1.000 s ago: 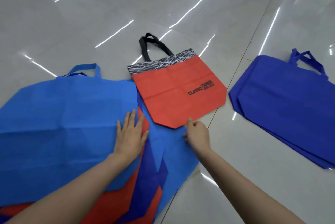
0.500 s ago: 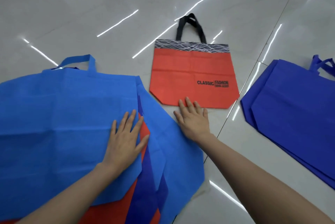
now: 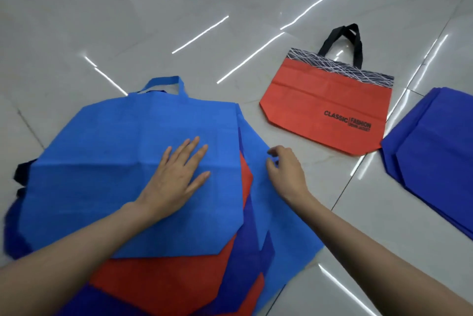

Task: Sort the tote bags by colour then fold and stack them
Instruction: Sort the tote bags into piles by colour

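Pile of tote bags [image 3: 166,280] on a tiled floor [image 3: 230,8]: left hand [image 3: 176,177] lies flat, fingers spread, on the top blue bag [image 3: 102,175]; right hand [image 3: 286,170] pinches the edge of the lower blue bag [image 3: 281,226]. Tugging it could drag the layers between askew.

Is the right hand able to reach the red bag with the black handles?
Probably yes. The red bag lies uncovered on the floor just beyond the right hand, though that hand seems to pinch a light blue bag.
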`<state>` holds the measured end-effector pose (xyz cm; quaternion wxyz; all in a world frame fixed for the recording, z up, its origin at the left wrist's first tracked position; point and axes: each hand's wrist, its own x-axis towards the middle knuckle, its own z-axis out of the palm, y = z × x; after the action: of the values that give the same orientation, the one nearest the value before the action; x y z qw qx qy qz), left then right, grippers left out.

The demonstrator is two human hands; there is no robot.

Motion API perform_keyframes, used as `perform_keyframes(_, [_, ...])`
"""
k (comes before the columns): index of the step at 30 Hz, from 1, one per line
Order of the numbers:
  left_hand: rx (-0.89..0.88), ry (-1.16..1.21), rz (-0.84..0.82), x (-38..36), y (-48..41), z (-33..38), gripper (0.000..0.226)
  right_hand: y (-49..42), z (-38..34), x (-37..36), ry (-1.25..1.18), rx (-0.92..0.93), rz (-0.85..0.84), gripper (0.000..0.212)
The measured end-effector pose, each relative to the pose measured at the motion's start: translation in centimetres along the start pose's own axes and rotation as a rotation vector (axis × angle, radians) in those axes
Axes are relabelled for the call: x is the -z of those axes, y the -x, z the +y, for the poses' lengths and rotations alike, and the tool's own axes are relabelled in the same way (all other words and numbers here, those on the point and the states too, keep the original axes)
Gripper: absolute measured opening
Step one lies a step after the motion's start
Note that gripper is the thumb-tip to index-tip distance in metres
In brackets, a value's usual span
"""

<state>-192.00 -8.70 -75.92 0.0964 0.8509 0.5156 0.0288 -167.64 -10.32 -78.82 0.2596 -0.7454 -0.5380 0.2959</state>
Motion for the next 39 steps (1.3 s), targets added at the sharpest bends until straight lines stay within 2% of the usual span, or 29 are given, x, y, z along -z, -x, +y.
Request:
perform_keyframes(2, [0.082, -0.021, 0.017, 0.8, 1.8, -2.2, 0.082, 2.3, -2.0, -1.7, -0.232, -0.189, -0.077, 0.025])
perform_keyframes(4, [0.199, -0.028, 0.012, 1.0, 3.5, -3.8, 0.080, 3.4, -3.2, -3.1, -0.295, -0.312, -0.107, 0.035])
perform_keyframes(7, [0.312, -0.002, -0.082, 0.3, 5.0, -4.6, 0.078, 3.6, -3.8, -3.9, -0.273, -0.338, -0.085, 0.042])
perform_keyframes(10, [0.316, 0.021, -0.155, -0.6, 5.2, -3.4, 0.071, 4.0, -3.8, -4.0, -0.321, -0.362, -0.140, 0.041])
perform_keyframes(14, [0.246, 0.063, -0.264, -1.5, 4.8, -0.3, 0.098, 4.8, -3.9, -3.2, -0.530, -0.385, -0.081, 0.026])
perform_keyframes(17, [0.148, 0.101, -0.258, -1.6, 4.4, 1.1, 0.092, 5.3, -2.5, -1.3, -0.322, -0.251, 0.110, 0.015])
perform_keyframes(19, [0.108, 0.041, -0.117, -1.0, 4.1, 1.1, 0.081, 5.7, -0.8, 0.8, -0.228, -0.208, 0.237, 0.016])
perform_keyframes(20, [0.150, 0.032, -0.027, -0.6, 3.8, 0.8, 0.072, 5.8, 0.2, 2.0, -0.201, -0.213, 0.274, 0.017])
perform_keyframes(22, [0.360, 0.058, 0.084, 0.4, 3.7, -0.1, 0.068, 6.1, 2.3, 4.1, -0.109, -0.270, 0.312, 0.019])
perform_keyframes(24, [0.584, 0.158, 0.086, 1.1, 4.0, -0.9, 0.074, 6.5, 4.0, 5.6, -0.047, -0.354, 0.343, 0.019])
perform_keyframes(26, [0.645, 0.230, 0.054, 1.3, 4.2, -0.6, 0.076, 6.9, 5.1, 6.5, -0.018, -0.426, 0.395, 0.019])
perform_keyframes(31, [0.581, 0.737, 0.083, -0.2, 2.1, 3.1, 0.055, 9.7, 7.2, 8.2, 0.008, -0.442, 0.560, 0.018])
perform_keyframes(35, [0.320, 0.772, 0.084, -0.7, -0.8, 10.1, 0.047, 14.4, 11.6, 11.7, 0.063, -0.539, 0.692, 0.017])
perform_keyframes(39, [0.082, 0.765, -0.086, -2.9, -3.1, 18.5, 0.062, 20.0, 16.4, 15.2, 0.074, -0.742, 0.793, 0.019])
